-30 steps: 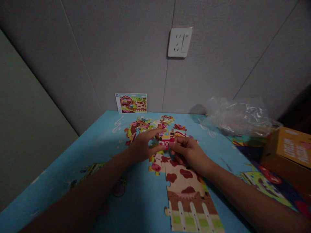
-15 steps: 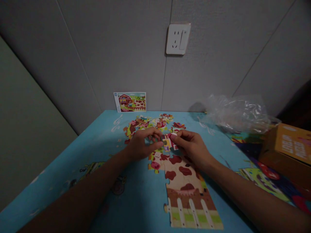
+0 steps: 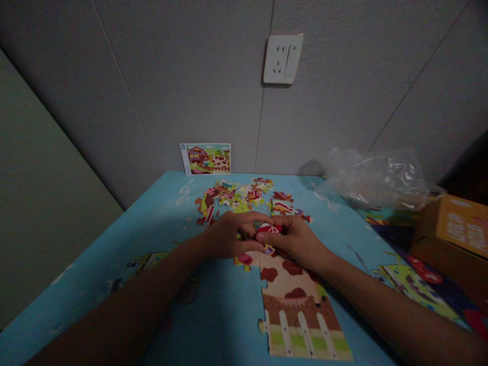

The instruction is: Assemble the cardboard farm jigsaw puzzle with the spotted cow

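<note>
Between my two hands is a red-and-white puzzle piece (image 3: 271,229), held above the joined cow puzzle section (image 3: 293,277). My right hand (image 3: 295,239) pinches it between thumb and fingers from the right. From the left, my left hand (image 3: 232,235) curls round the same piece, its index finger along the far edge and its thumb at the near side. Part of the piece is hidden by the fingers. The cow's head is partly covered by my hands. Beyond them lies a heap of loose puzzle pieces (image 3: 224,195).
A picture card (image 3: 209,159) leans on the wall behind the blue tablecloth (image 3: 152,223). A few loose pieces (image 3: 282,207) lie right of the heap. At the right are a clear plastic bag (image 3: 377,178) and an orange box (image 3: 453,239). A wall socket (image 3: 282,59) is above.
My left hand has moved right and closed in on the piece. My right hand has turned the piece and brought it slightly nearer, over the cow's head.
</note>
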### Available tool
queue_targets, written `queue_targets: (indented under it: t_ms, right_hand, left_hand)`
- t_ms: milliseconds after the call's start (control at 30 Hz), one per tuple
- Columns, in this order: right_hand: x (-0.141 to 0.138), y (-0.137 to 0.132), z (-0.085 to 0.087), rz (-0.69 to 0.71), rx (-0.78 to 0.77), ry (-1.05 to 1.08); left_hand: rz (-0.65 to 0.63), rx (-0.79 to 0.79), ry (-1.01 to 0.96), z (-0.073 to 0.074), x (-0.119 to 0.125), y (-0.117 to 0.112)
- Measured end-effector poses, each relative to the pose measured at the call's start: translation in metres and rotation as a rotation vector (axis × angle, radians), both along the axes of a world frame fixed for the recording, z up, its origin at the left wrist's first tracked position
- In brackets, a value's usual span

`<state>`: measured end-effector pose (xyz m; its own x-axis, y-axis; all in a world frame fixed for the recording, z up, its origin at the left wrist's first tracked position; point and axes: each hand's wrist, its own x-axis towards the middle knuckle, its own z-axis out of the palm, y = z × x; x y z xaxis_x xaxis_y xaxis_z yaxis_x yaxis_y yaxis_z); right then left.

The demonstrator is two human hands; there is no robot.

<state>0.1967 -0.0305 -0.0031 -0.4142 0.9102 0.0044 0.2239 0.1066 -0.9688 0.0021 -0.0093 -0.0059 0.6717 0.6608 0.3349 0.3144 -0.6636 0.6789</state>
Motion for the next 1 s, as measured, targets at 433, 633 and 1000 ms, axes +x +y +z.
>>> queue_targets:
  t_ms: [433, 633, 1000]
  right_hand:
    - [0.0, 0.0, -0.003, -0.2, -0.008, 0.136]
    - [0.0, 0.0, -0.002, -0.183, -0.015, 0.123]
    - [0.001, 0.005, -0.01, -0.236, 0.12, 0.019]
  left_hand:
    - [0.253, 0.066, -0.124, -0.004, 0.001, 0.006]
    - [0.253, 0.109, -0.114, -0.004, 0.0, 0.005]
    - [0.282, 0.117, -0.131, -0.006, 0.001, 0.01]
